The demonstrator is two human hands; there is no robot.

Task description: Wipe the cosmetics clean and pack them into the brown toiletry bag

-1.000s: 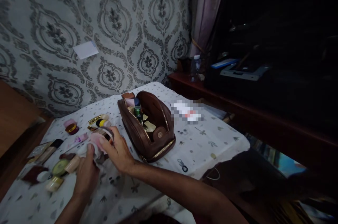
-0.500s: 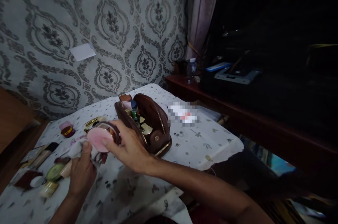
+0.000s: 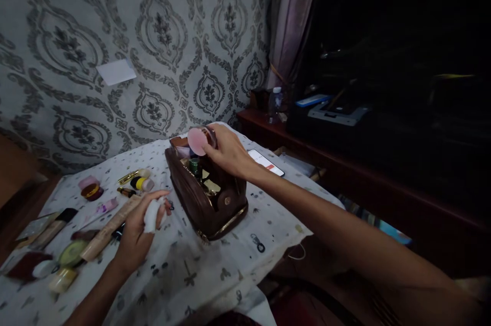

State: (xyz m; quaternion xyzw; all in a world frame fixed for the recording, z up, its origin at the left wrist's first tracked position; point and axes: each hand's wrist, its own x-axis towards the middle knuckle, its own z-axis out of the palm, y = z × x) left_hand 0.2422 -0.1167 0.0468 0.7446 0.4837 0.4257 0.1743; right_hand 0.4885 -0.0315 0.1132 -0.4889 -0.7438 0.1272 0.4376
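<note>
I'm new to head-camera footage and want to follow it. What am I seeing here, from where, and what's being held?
There is no machine here: these are a person's two bare hands, seen by a camera worn on the head, looking forward and down. The left hand holds a white wad, perhaps cloth or tissue. The right hand holds a round pink-faced container at the far end of an open brown bag. The bag stands on a printed tablecloth. To its left lie small bottles and jars, among them a beige tube and a green jar; to its right lies a phone.
</note>
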